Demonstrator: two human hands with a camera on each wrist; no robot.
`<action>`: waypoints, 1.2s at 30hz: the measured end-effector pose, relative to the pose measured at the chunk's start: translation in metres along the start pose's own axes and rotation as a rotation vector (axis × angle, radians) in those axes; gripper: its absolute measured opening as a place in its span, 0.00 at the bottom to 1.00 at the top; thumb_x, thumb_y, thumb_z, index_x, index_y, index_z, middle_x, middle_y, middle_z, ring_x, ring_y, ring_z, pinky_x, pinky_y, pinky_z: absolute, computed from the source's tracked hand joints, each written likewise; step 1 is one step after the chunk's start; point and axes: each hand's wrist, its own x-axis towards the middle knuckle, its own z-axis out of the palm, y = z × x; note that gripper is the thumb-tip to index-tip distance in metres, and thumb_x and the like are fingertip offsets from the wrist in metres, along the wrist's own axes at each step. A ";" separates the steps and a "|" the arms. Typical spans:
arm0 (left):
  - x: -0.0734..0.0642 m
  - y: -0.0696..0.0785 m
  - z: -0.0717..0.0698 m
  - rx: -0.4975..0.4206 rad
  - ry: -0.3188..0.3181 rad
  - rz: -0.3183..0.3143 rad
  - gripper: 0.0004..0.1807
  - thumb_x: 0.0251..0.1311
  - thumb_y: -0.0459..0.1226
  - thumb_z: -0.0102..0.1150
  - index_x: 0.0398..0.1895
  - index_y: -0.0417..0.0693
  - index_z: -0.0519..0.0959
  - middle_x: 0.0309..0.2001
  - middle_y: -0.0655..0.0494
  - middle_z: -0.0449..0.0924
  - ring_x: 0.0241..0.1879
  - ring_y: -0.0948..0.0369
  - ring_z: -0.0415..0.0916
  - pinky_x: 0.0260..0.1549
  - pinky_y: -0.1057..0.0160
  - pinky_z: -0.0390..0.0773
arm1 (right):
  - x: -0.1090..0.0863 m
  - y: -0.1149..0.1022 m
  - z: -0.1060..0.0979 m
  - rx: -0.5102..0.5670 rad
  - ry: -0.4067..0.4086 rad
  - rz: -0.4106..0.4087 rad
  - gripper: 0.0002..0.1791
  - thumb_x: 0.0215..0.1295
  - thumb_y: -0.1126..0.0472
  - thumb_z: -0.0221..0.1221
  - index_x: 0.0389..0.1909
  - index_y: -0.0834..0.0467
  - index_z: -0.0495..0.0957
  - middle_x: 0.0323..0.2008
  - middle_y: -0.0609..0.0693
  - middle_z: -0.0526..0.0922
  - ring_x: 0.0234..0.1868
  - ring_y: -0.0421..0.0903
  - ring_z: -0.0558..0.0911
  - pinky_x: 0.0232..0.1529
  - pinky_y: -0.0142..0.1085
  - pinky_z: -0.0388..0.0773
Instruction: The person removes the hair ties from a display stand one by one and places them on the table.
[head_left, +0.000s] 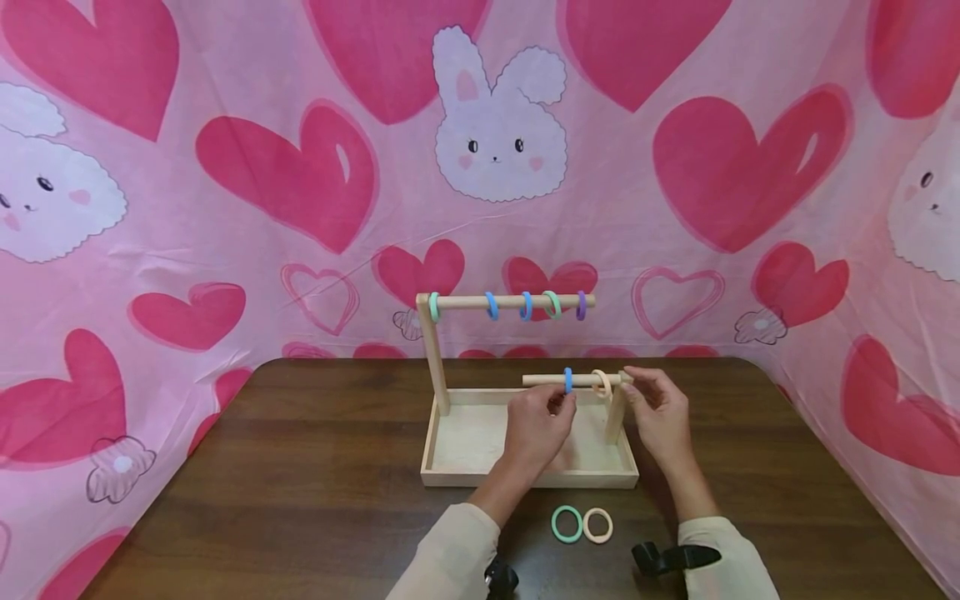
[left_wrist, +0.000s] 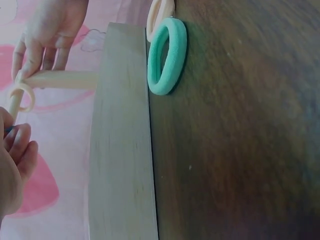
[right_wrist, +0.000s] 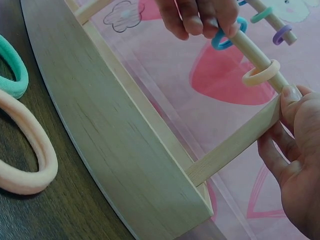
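Observation:
My left hand [head_left: 536, 421] pinches a blue hair tie [head_left: 567, 381] that hangs round the lower wooden bar [head_left: 543, 380] of a wooden stand. Between that tie and the post sits a cream hair tie [right_wrist: 261, 73], on the same bar. With thumb and fingers, my right hand [head_left: 663, 412] grips the top of the short post [right_wrist: 235, 137], where the bar meets it. On the table in front of the stand's tray [head_left: 528, 480] lie a green hair tie [head_left: 567, 524] and another cream one [head_left: 597, 526], side by side.
The taller post [head_left: 432, 354] at the left carries an upper bar [head_left: 468, 302] with several green, blue and purple hair ties spaced along it. Beneath everything is a dark wooden table [head_left: 337, 467]. A pink heart-and-rabbit cloth [head_left: 495, 225] hangs behind and at both sides.

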 end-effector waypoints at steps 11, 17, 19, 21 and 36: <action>-0.002 -0.001 -0.006 -0.009 0.002 -0.004 0.06 0.62 0.34 0.68 0.37 0.39 0.89 0.26 0.53 0.88 0.24 0.66 0.82 0.29 0.77 0.78 | 0.000 -0.002 0.000 0.001 0.001 -0.005 0.12 0.63 0.79 0.60 0.47 0.77 0.79 0.36 0.20 0.82 0.42 0.19 0.81 0.44 0.15 0.76; -0.003 -0.002 -0.013 -0.016 -0.005 -0.022 0.07 0.62 0.34 0.68 0.38 0.40 0.89 0.28 0.52 0.89 0.26 0.64 0.83 0.31 0.75 0.81 | 0.000 0.001 0.000 -0.008 -0.003 0.002 0.13 0.62 0.79 0.61 0.48 0.77 0.78 0.37 0.20 0.81 0.42 0.19 0.80 0.44 0.14 0.75; -0.003 -0.003 -0.015 -0.018 -0.006 -0.026 0.07 0.62 0.35 0.68 0.38 0.40 0.89 0.28 0.52 0.89 0.25 0.64 0.83 0.31 0.75 0.81 | 0.000 0.001 0.000 -0.003 -0.003 0.004 0.13 0.62 0.79 0.61 0.48 0.77 0.78 0.37 0.20 0.81 0.42 0.19 0.80 0.44 0.14 0.76; -0.004 -0.005 -0.017 -0.018 -0.007 -0.023 0.07 0.62 0.34 0.68 0.38 0.39 0.89 0.28 0.52 0.89 0.25 0.64 0.83 0.31 0.75 0.82 | 0.000 0.001 0.000 0.003 -0.002 0.005 0.13 0.63 0.79 0.61 0.48 0.77 0.78 0.37 0.20 0.82 0.41 0.19 0.80 0.43 0.14 0.76; -0.004 -0.016 -0.028 0.011 0.008 0.014 0.05 0.61 0.33 0.68 0.36 0.39 0.88 0.26 0.52 0.88 0.24 0.64 0.82 0.29 0.73 0.82 | -0.001 -0.001 0.002 0.014 0.007 0.004 0.12 0.63 0.80 0.60 0.47 0.78 0.78 0.36 0.22 0.82 0.41 0.21 0.82 0.41 0.15 0.77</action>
